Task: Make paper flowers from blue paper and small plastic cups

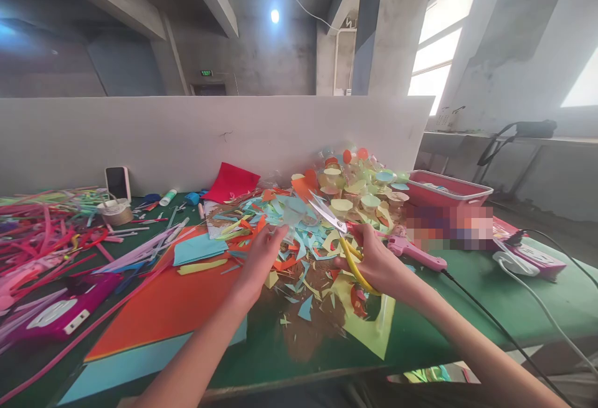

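Observation:
In my right hand (376, 258) is a pair of scissors (334, 218) with yellow and red handles, its blades pointing up and left. My left hand (264, 255) pinches a small translucent plastic piece (294, 210), whose exact shape is blurred. The blades lie close to the right side of this piece; whether they touch it I cannot tell. Behind the blade tips shows a bit of orange paper (304, 186). Blue, yellow and orange paper scraps (306, 308) litter the table under both hands. A yellow sheet with a cut-out hole (380, 333) lies below the right hand.
Behind stands a heap of clear pieces with paper discs (357, 187). To the right are a pink glue gun (415, 252), its cord, a pink basket (448, 193) and a power strip (537, 258). Orange sheets (154, 314), pipe cleaners (47, 227) and a phone (118, 184) lie left.

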Demonstrator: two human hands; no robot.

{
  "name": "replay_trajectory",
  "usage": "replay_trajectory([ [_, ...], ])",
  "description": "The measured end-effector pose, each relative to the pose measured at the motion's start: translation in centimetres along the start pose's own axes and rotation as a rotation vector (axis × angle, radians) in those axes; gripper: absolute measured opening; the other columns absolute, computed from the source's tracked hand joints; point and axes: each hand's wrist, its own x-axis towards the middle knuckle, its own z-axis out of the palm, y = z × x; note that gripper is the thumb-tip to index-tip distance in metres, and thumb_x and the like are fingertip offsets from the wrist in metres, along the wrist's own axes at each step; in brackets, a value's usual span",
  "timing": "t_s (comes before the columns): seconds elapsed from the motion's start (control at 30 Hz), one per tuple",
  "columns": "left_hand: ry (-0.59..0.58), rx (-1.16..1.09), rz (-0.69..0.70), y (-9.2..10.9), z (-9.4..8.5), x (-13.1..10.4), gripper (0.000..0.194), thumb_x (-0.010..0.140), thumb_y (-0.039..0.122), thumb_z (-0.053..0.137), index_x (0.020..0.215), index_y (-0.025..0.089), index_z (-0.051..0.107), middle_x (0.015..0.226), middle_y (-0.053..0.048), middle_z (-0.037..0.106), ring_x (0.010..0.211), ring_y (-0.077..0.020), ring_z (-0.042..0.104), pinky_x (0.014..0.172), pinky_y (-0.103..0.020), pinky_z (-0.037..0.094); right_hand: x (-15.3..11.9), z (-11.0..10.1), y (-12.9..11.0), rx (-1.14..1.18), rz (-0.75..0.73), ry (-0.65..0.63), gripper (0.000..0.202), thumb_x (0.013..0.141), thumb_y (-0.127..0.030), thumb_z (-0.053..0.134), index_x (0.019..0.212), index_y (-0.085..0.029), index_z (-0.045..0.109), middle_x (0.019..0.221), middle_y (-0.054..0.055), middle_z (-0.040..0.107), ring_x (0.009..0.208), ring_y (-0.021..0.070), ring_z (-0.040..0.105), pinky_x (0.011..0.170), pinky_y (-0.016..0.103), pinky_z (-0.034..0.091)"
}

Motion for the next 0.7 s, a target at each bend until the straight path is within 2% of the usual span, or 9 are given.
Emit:
replay_trajectory([
  [0.23, -0.037, -0.003, -0.021, -0.5, 0.1, 0.3, 0.038, 0.075, 0.063, 0.057, 0.077, 0.025, 0.06, 0.087, 0.0, 0.063, 0.089, -0.0233, 0.06, 0.078, -0.034, 0.044, 0.1, 0.0, 0.2, -0.12, -0.033, 0.018, 0.06, 0.073, -0.054, 0.065, 0.115, -0.018, 0.041, 0.118, 0.019, 0.061, 0.112, 0.0336, 0.057, 0.089, 0.044, 0.046],
  [0.5, -0.029, -0.003, -0.032, -0.7, 0.0, 0.2, 0.04, 0.077, 0.063, 0.055, 0.081, 0.024, 0.062, 0.086, -0.001, 0.064, 0.079, -0.0209, 0.06, 0.069, -0.032, 0.046, 0.2, 0.0, 1.3, -0.173, -0.074, 0.033, 0.057, 0.073, -0.049, 0.067, 0.116, -0.019, 0.044, 0.12, 0.019, 0.061, 0.113, 0.0337, 0.057, 0.09, 0.044, 0.045],
  [0.7, -0.012, 0.011, -0.033, -0.8, -0.1, 0.2, 0.042, 0.08, 0.064, 0.05, 0.084, 0.024, 0.062, 0.091, -0.004, 0.065, 0.083, -0.0218, 0.061, 0.069, -0.032, 0.047, 0.1, -0.3, 1.4, -0.194, -0.046, 0.032, 0.057, 0.073, -0.05, 0.067, 0.115, -0.019, 0.045, 0.122, 0.017, 0.061, 0.115, 0.0337, 0.057, 0.09, 0.043, 0.046],
])
